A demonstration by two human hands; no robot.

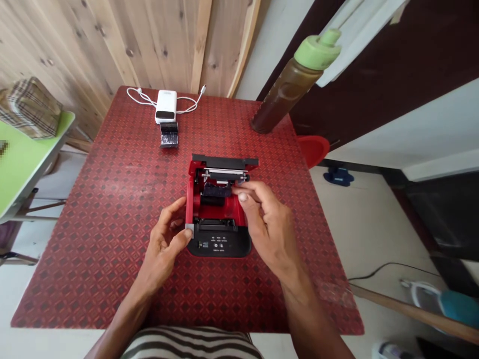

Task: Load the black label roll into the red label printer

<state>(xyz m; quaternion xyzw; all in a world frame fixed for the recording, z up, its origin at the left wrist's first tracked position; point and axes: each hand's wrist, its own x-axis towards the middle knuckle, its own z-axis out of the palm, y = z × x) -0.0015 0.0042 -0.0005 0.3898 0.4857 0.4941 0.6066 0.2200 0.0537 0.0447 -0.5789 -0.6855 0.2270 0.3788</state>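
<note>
A small red and black label printer (220, 248) sits on the table with its lid (224, 162) raised. My left hand (165, 244) grips its left side, thumb on the front corner and fingers along the outer wall. My right hand (267, 219) reaches over the right wall, fingers bent into the open bay. Its fingertips meet the right end of a black ribbon roll (217, 190) below the lid's rollers. Part of that grip is hidden behind the thumb. A loose piece of shiny black ribbon (169, 135) lies farther back on the table.
A white power bank (166, 103) with a white cable (192, 105) lies at the back of the red patterned table (123, 199). A tall brown bottle with a green cap (286, 87) stands at the back right. At the left is a green table (22, 154) with a plaid bag (33, 107).
</note>
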